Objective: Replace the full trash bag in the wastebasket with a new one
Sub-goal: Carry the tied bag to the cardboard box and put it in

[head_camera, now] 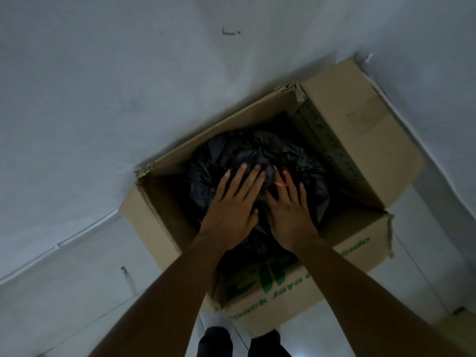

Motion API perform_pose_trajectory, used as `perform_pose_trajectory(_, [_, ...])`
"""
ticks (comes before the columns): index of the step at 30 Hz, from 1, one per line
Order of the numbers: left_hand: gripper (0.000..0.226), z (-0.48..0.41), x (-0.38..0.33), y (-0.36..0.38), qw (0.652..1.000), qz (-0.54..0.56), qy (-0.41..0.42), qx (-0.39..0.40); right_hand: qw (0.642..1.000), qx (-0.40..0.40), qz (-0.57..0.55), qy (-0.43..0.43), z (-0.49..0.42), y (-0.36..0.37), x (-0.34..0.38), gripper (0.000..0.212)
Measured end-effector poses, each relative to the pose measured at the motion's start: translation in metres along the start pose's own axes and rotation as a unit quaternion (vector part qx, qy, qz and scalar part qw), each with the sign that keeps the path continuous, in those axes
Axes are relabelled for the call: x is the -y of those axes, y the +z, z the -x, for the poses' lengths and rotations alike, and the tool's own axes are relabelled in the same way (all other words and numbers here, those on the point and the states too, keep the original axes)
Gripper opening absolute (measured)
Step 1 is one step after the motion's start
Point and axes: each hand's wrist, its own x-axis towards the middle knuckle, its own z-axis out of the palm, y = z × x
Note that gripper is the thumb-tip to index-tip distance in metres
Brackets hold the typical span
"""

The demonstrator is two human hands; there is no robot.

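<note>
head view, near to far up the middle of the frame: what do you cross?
Person's legs → printed near flap of the cardboard box → left hand and right hand, side by side on the black trash bag → far box flap → wall.

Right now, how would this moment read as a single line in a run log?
stage: full bag still in box | left hand: flat on black trash bag | right hand: flat on bag, orange band at fingers | cardboard box: open

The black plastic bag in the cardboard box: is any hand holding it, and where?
Neither. Left hand and right hand lie flat, fingers spread, on the black plastic trash bag.
</note>
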Motion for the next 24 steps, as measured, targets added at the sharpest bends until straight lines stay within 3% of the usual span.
perform_pose_trajectory(4, [0.077,0.009,0.002,0.002,0.991,-0.044,-0.036,0.125,0.994,-0.027,-0.106,-0.019,0.011,-0.014,-0.001,0.045])
perform_pose_trajectory(6, [0.077,0.007,-0.006,-0.015,0.988,-0.046,-0.048,0.142,0.987,-0.060,-0.146,-0.018,0.014,-0.023,0.002,0.045])
perform_pose_trajectory(11, [0.056,0.002,-0.020,-0.103,0.995,0.006,-0.071,0.068,0.977,-0.148,-0.149,0.046,0.016,-0.098,0.027,0.038])
perform_pose_trajectory(16, [0.041,0.010,-0.033,-0.235,0.992,0.042,-0.120,-0.005,0.975,-0.194,-0.076,0.072,0.034,-0.229,0.058,0.046])
perform_pose_trajectory(20, [0.032,0.034,-0.046,-0.365,0.987,0.065,-0.145,-0.033,0.979,-0.191,0.006,0.064,0.071,-0.353,0.094,0.043])
perform_pose_trajectory(24, [0.041,0.075,-0.064,-0.494,0.977,0.067,-0.163,-0.118,0.971,-0.232,-0.050,-0.013,0.116,-0.468,0.130,0.041])
